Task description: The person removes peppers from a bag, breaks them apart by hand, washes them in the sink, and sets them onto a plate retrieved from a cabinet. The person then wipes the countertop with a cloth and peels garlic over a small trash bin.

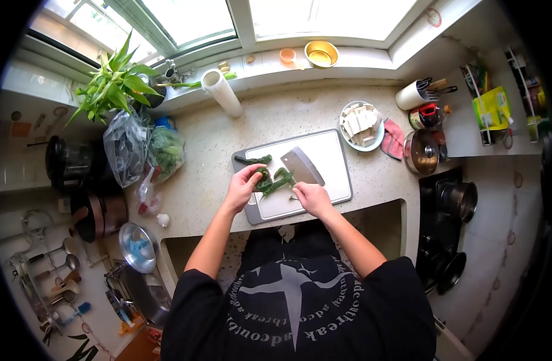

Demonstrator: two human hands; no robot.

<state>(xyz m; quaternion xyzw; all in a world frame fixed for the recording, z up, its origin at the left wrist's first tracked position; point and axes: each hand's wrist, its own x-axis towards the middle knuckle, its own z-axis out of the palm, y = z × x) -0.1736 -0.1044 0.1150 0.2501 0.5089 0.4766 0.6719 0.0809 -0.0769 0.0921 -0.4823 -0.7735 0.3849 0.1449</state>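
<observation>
Over the white cutting board (339,159) with its grey rim, my left hand (243,188) is closed round a dark green pepper (264,179). My right hand (313,200) pinches the end of a lighter green pepper piece (280,180), close beside the left fingers. Whether the two green parts are one pepper, I cannot tell. Another long dark green pepper (253,160) lies at the board's upper left. A cleaver (303,166) rests on the board beyond my right hand, blade showing; its handle is not visible. A small stem-like bit (292,198) lies by my right fingertips.
White sliced pieces fill a bowl (361,126) beside a red cloth (393,139) and a lidded pot (421,151). A paper roll (222,93) stands behind the board. Plastic bags (167,150) lie at left; a stove (441,228) is at right.
</observation>
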